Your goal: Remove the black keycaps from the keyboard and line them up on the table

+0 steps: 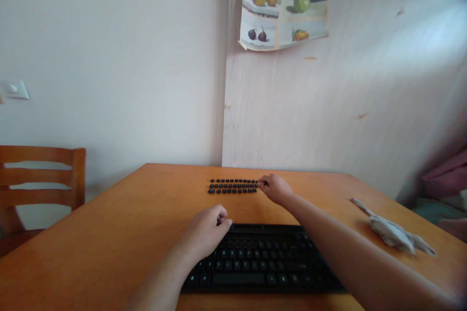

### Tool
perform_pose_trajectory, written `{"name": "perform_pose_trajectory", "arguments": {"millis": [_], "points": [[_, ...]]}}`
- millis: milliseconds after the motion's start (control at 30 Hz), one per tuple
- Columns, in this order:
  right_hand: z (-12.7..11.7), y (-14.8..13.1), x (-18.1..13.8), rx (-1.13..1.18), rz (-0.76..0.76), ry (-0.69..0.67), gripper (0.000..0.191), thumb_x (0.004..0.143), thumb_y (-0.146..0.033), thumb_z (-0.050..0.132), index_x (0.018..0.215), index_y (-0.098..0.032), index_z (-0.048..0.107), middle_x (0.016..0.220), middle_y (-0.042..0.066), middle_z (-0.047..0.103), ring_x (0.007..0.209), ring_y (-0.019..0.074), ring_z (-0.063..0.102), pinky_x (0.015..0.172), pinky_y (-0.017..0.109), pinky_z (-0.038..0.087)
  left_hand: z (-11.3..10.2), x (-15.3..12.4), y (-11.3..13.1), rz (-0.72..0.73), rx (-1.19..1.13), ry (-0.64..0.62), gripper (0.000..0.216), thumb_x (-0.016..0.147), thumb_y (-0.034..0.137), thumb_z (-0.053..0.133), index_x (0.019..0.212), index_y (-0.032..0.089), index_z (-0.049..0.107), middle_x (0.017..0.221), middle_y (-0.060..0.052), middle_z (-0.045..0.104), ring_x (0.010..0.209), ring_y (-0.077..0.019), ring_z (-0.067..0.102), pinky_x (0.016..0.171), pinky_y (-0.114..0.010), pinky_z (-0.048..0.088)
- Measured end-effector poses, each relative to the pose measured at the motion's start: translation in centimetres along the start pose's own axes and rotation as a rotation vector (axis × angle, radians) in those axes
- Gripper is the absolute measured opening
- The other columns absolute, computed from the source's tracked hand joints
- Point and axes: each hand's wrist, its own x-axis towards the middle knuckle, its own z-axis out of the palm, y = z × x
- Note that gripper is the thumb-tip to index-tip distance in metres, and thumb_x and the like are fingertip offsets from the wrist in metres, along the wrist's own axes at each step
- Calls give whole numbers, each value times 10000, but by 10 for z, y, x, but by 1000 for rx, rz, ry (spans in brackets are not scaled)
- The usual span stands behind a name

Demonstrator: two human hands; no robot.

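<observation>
A black keyboard (251, 279) lies on the table in front of me, its upper key rows showing gaps without caps. My left hand (202, 233) is over its upper left corner, fingers curled and thumb at the back edge. Beyond the keyboard, loose black keycaps (232, 185) are laid out in three rows. My right hand (276, 188) is at the right end of these rows, with finger and thumb pinched around a small dark keycap (265, 183). My right forearm covers the keyboard's right part.
All this stands on an orange-brown wooden table (146, 223). A crumpled grey cloth (392, 233) lies to the right. At the left is a wooden chair (44, 182). A sheet of fruit paintings (284, 12) hangs on the wall behind.
</observation>
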Motion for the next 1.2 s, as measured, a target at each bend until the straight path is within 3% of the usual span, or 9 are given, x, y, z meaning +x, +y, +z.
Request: {"name": "perform_pose_trajectory", "arguments": {"millis": [167,267,400,567,667,967,1200], "points": [[-24,-5,-25,184,-27,68,317,912,-321,439,923,-175,720,834,55,692,780,173,614,657,232,431,0,1,0,-5,-2,-11,216,842,401,518,866,205,605,859,-42,680,807,-192,614,685,-272,390],[-38,-17,-52,407,-19,51,263,867,-307,472,855,-167,695,639,8,617,607,137,557,542,214,398,-1,1,2,-1,31,-20,218,841,401,519,856,202,607,849,-43,680,788,-191,610,675,-273,382],[-50,-31,-89,736,62,-77,59,767,-222,558,744,-174,584,465,-59,484,423,80,403,423,180,302,-2,2,3,21,86,-30,225,846,410,515,852,203,603,826,-40,671,765,-184,600,653,-263,368],[-54,-45,-123,837,109,-304,165,788,-326,633,807,-171,582,540,-44,554,377,57,397,359,164,265,-1,2,6,37,167,-30,245,852,430,498,860,208,602,828,-42,665,767,-185,602,645,-255,363],[-49,-55,-134,830,146,-321,234,842,-398,597,801,-170,567,581,-22,590,388,64,456,359,160,302,-1,1,8,38,188,-28,245,847,432,502,876,212,607,848,-47,670,789,-192,608,657,-258,374],[-29,-67,-140,604,137,-202,282,903,-428,522,757,-187,526,519,-33,565,369,75,459,375,175,301,1,1,6,70,207,-4,224,847,419,501,870,222,604,854,-48,670,806,-197,613,675,-267,398],[-26,-75,-143,420,-7,-45,277,904,-370,519,700,-187,555,580,-5,586,549,127,547,525,221,361,1,-1,9,51,213,-5,207,840,401,514,878,219,605,873,-50,666,824,-199,607,689,-270,402]]}}
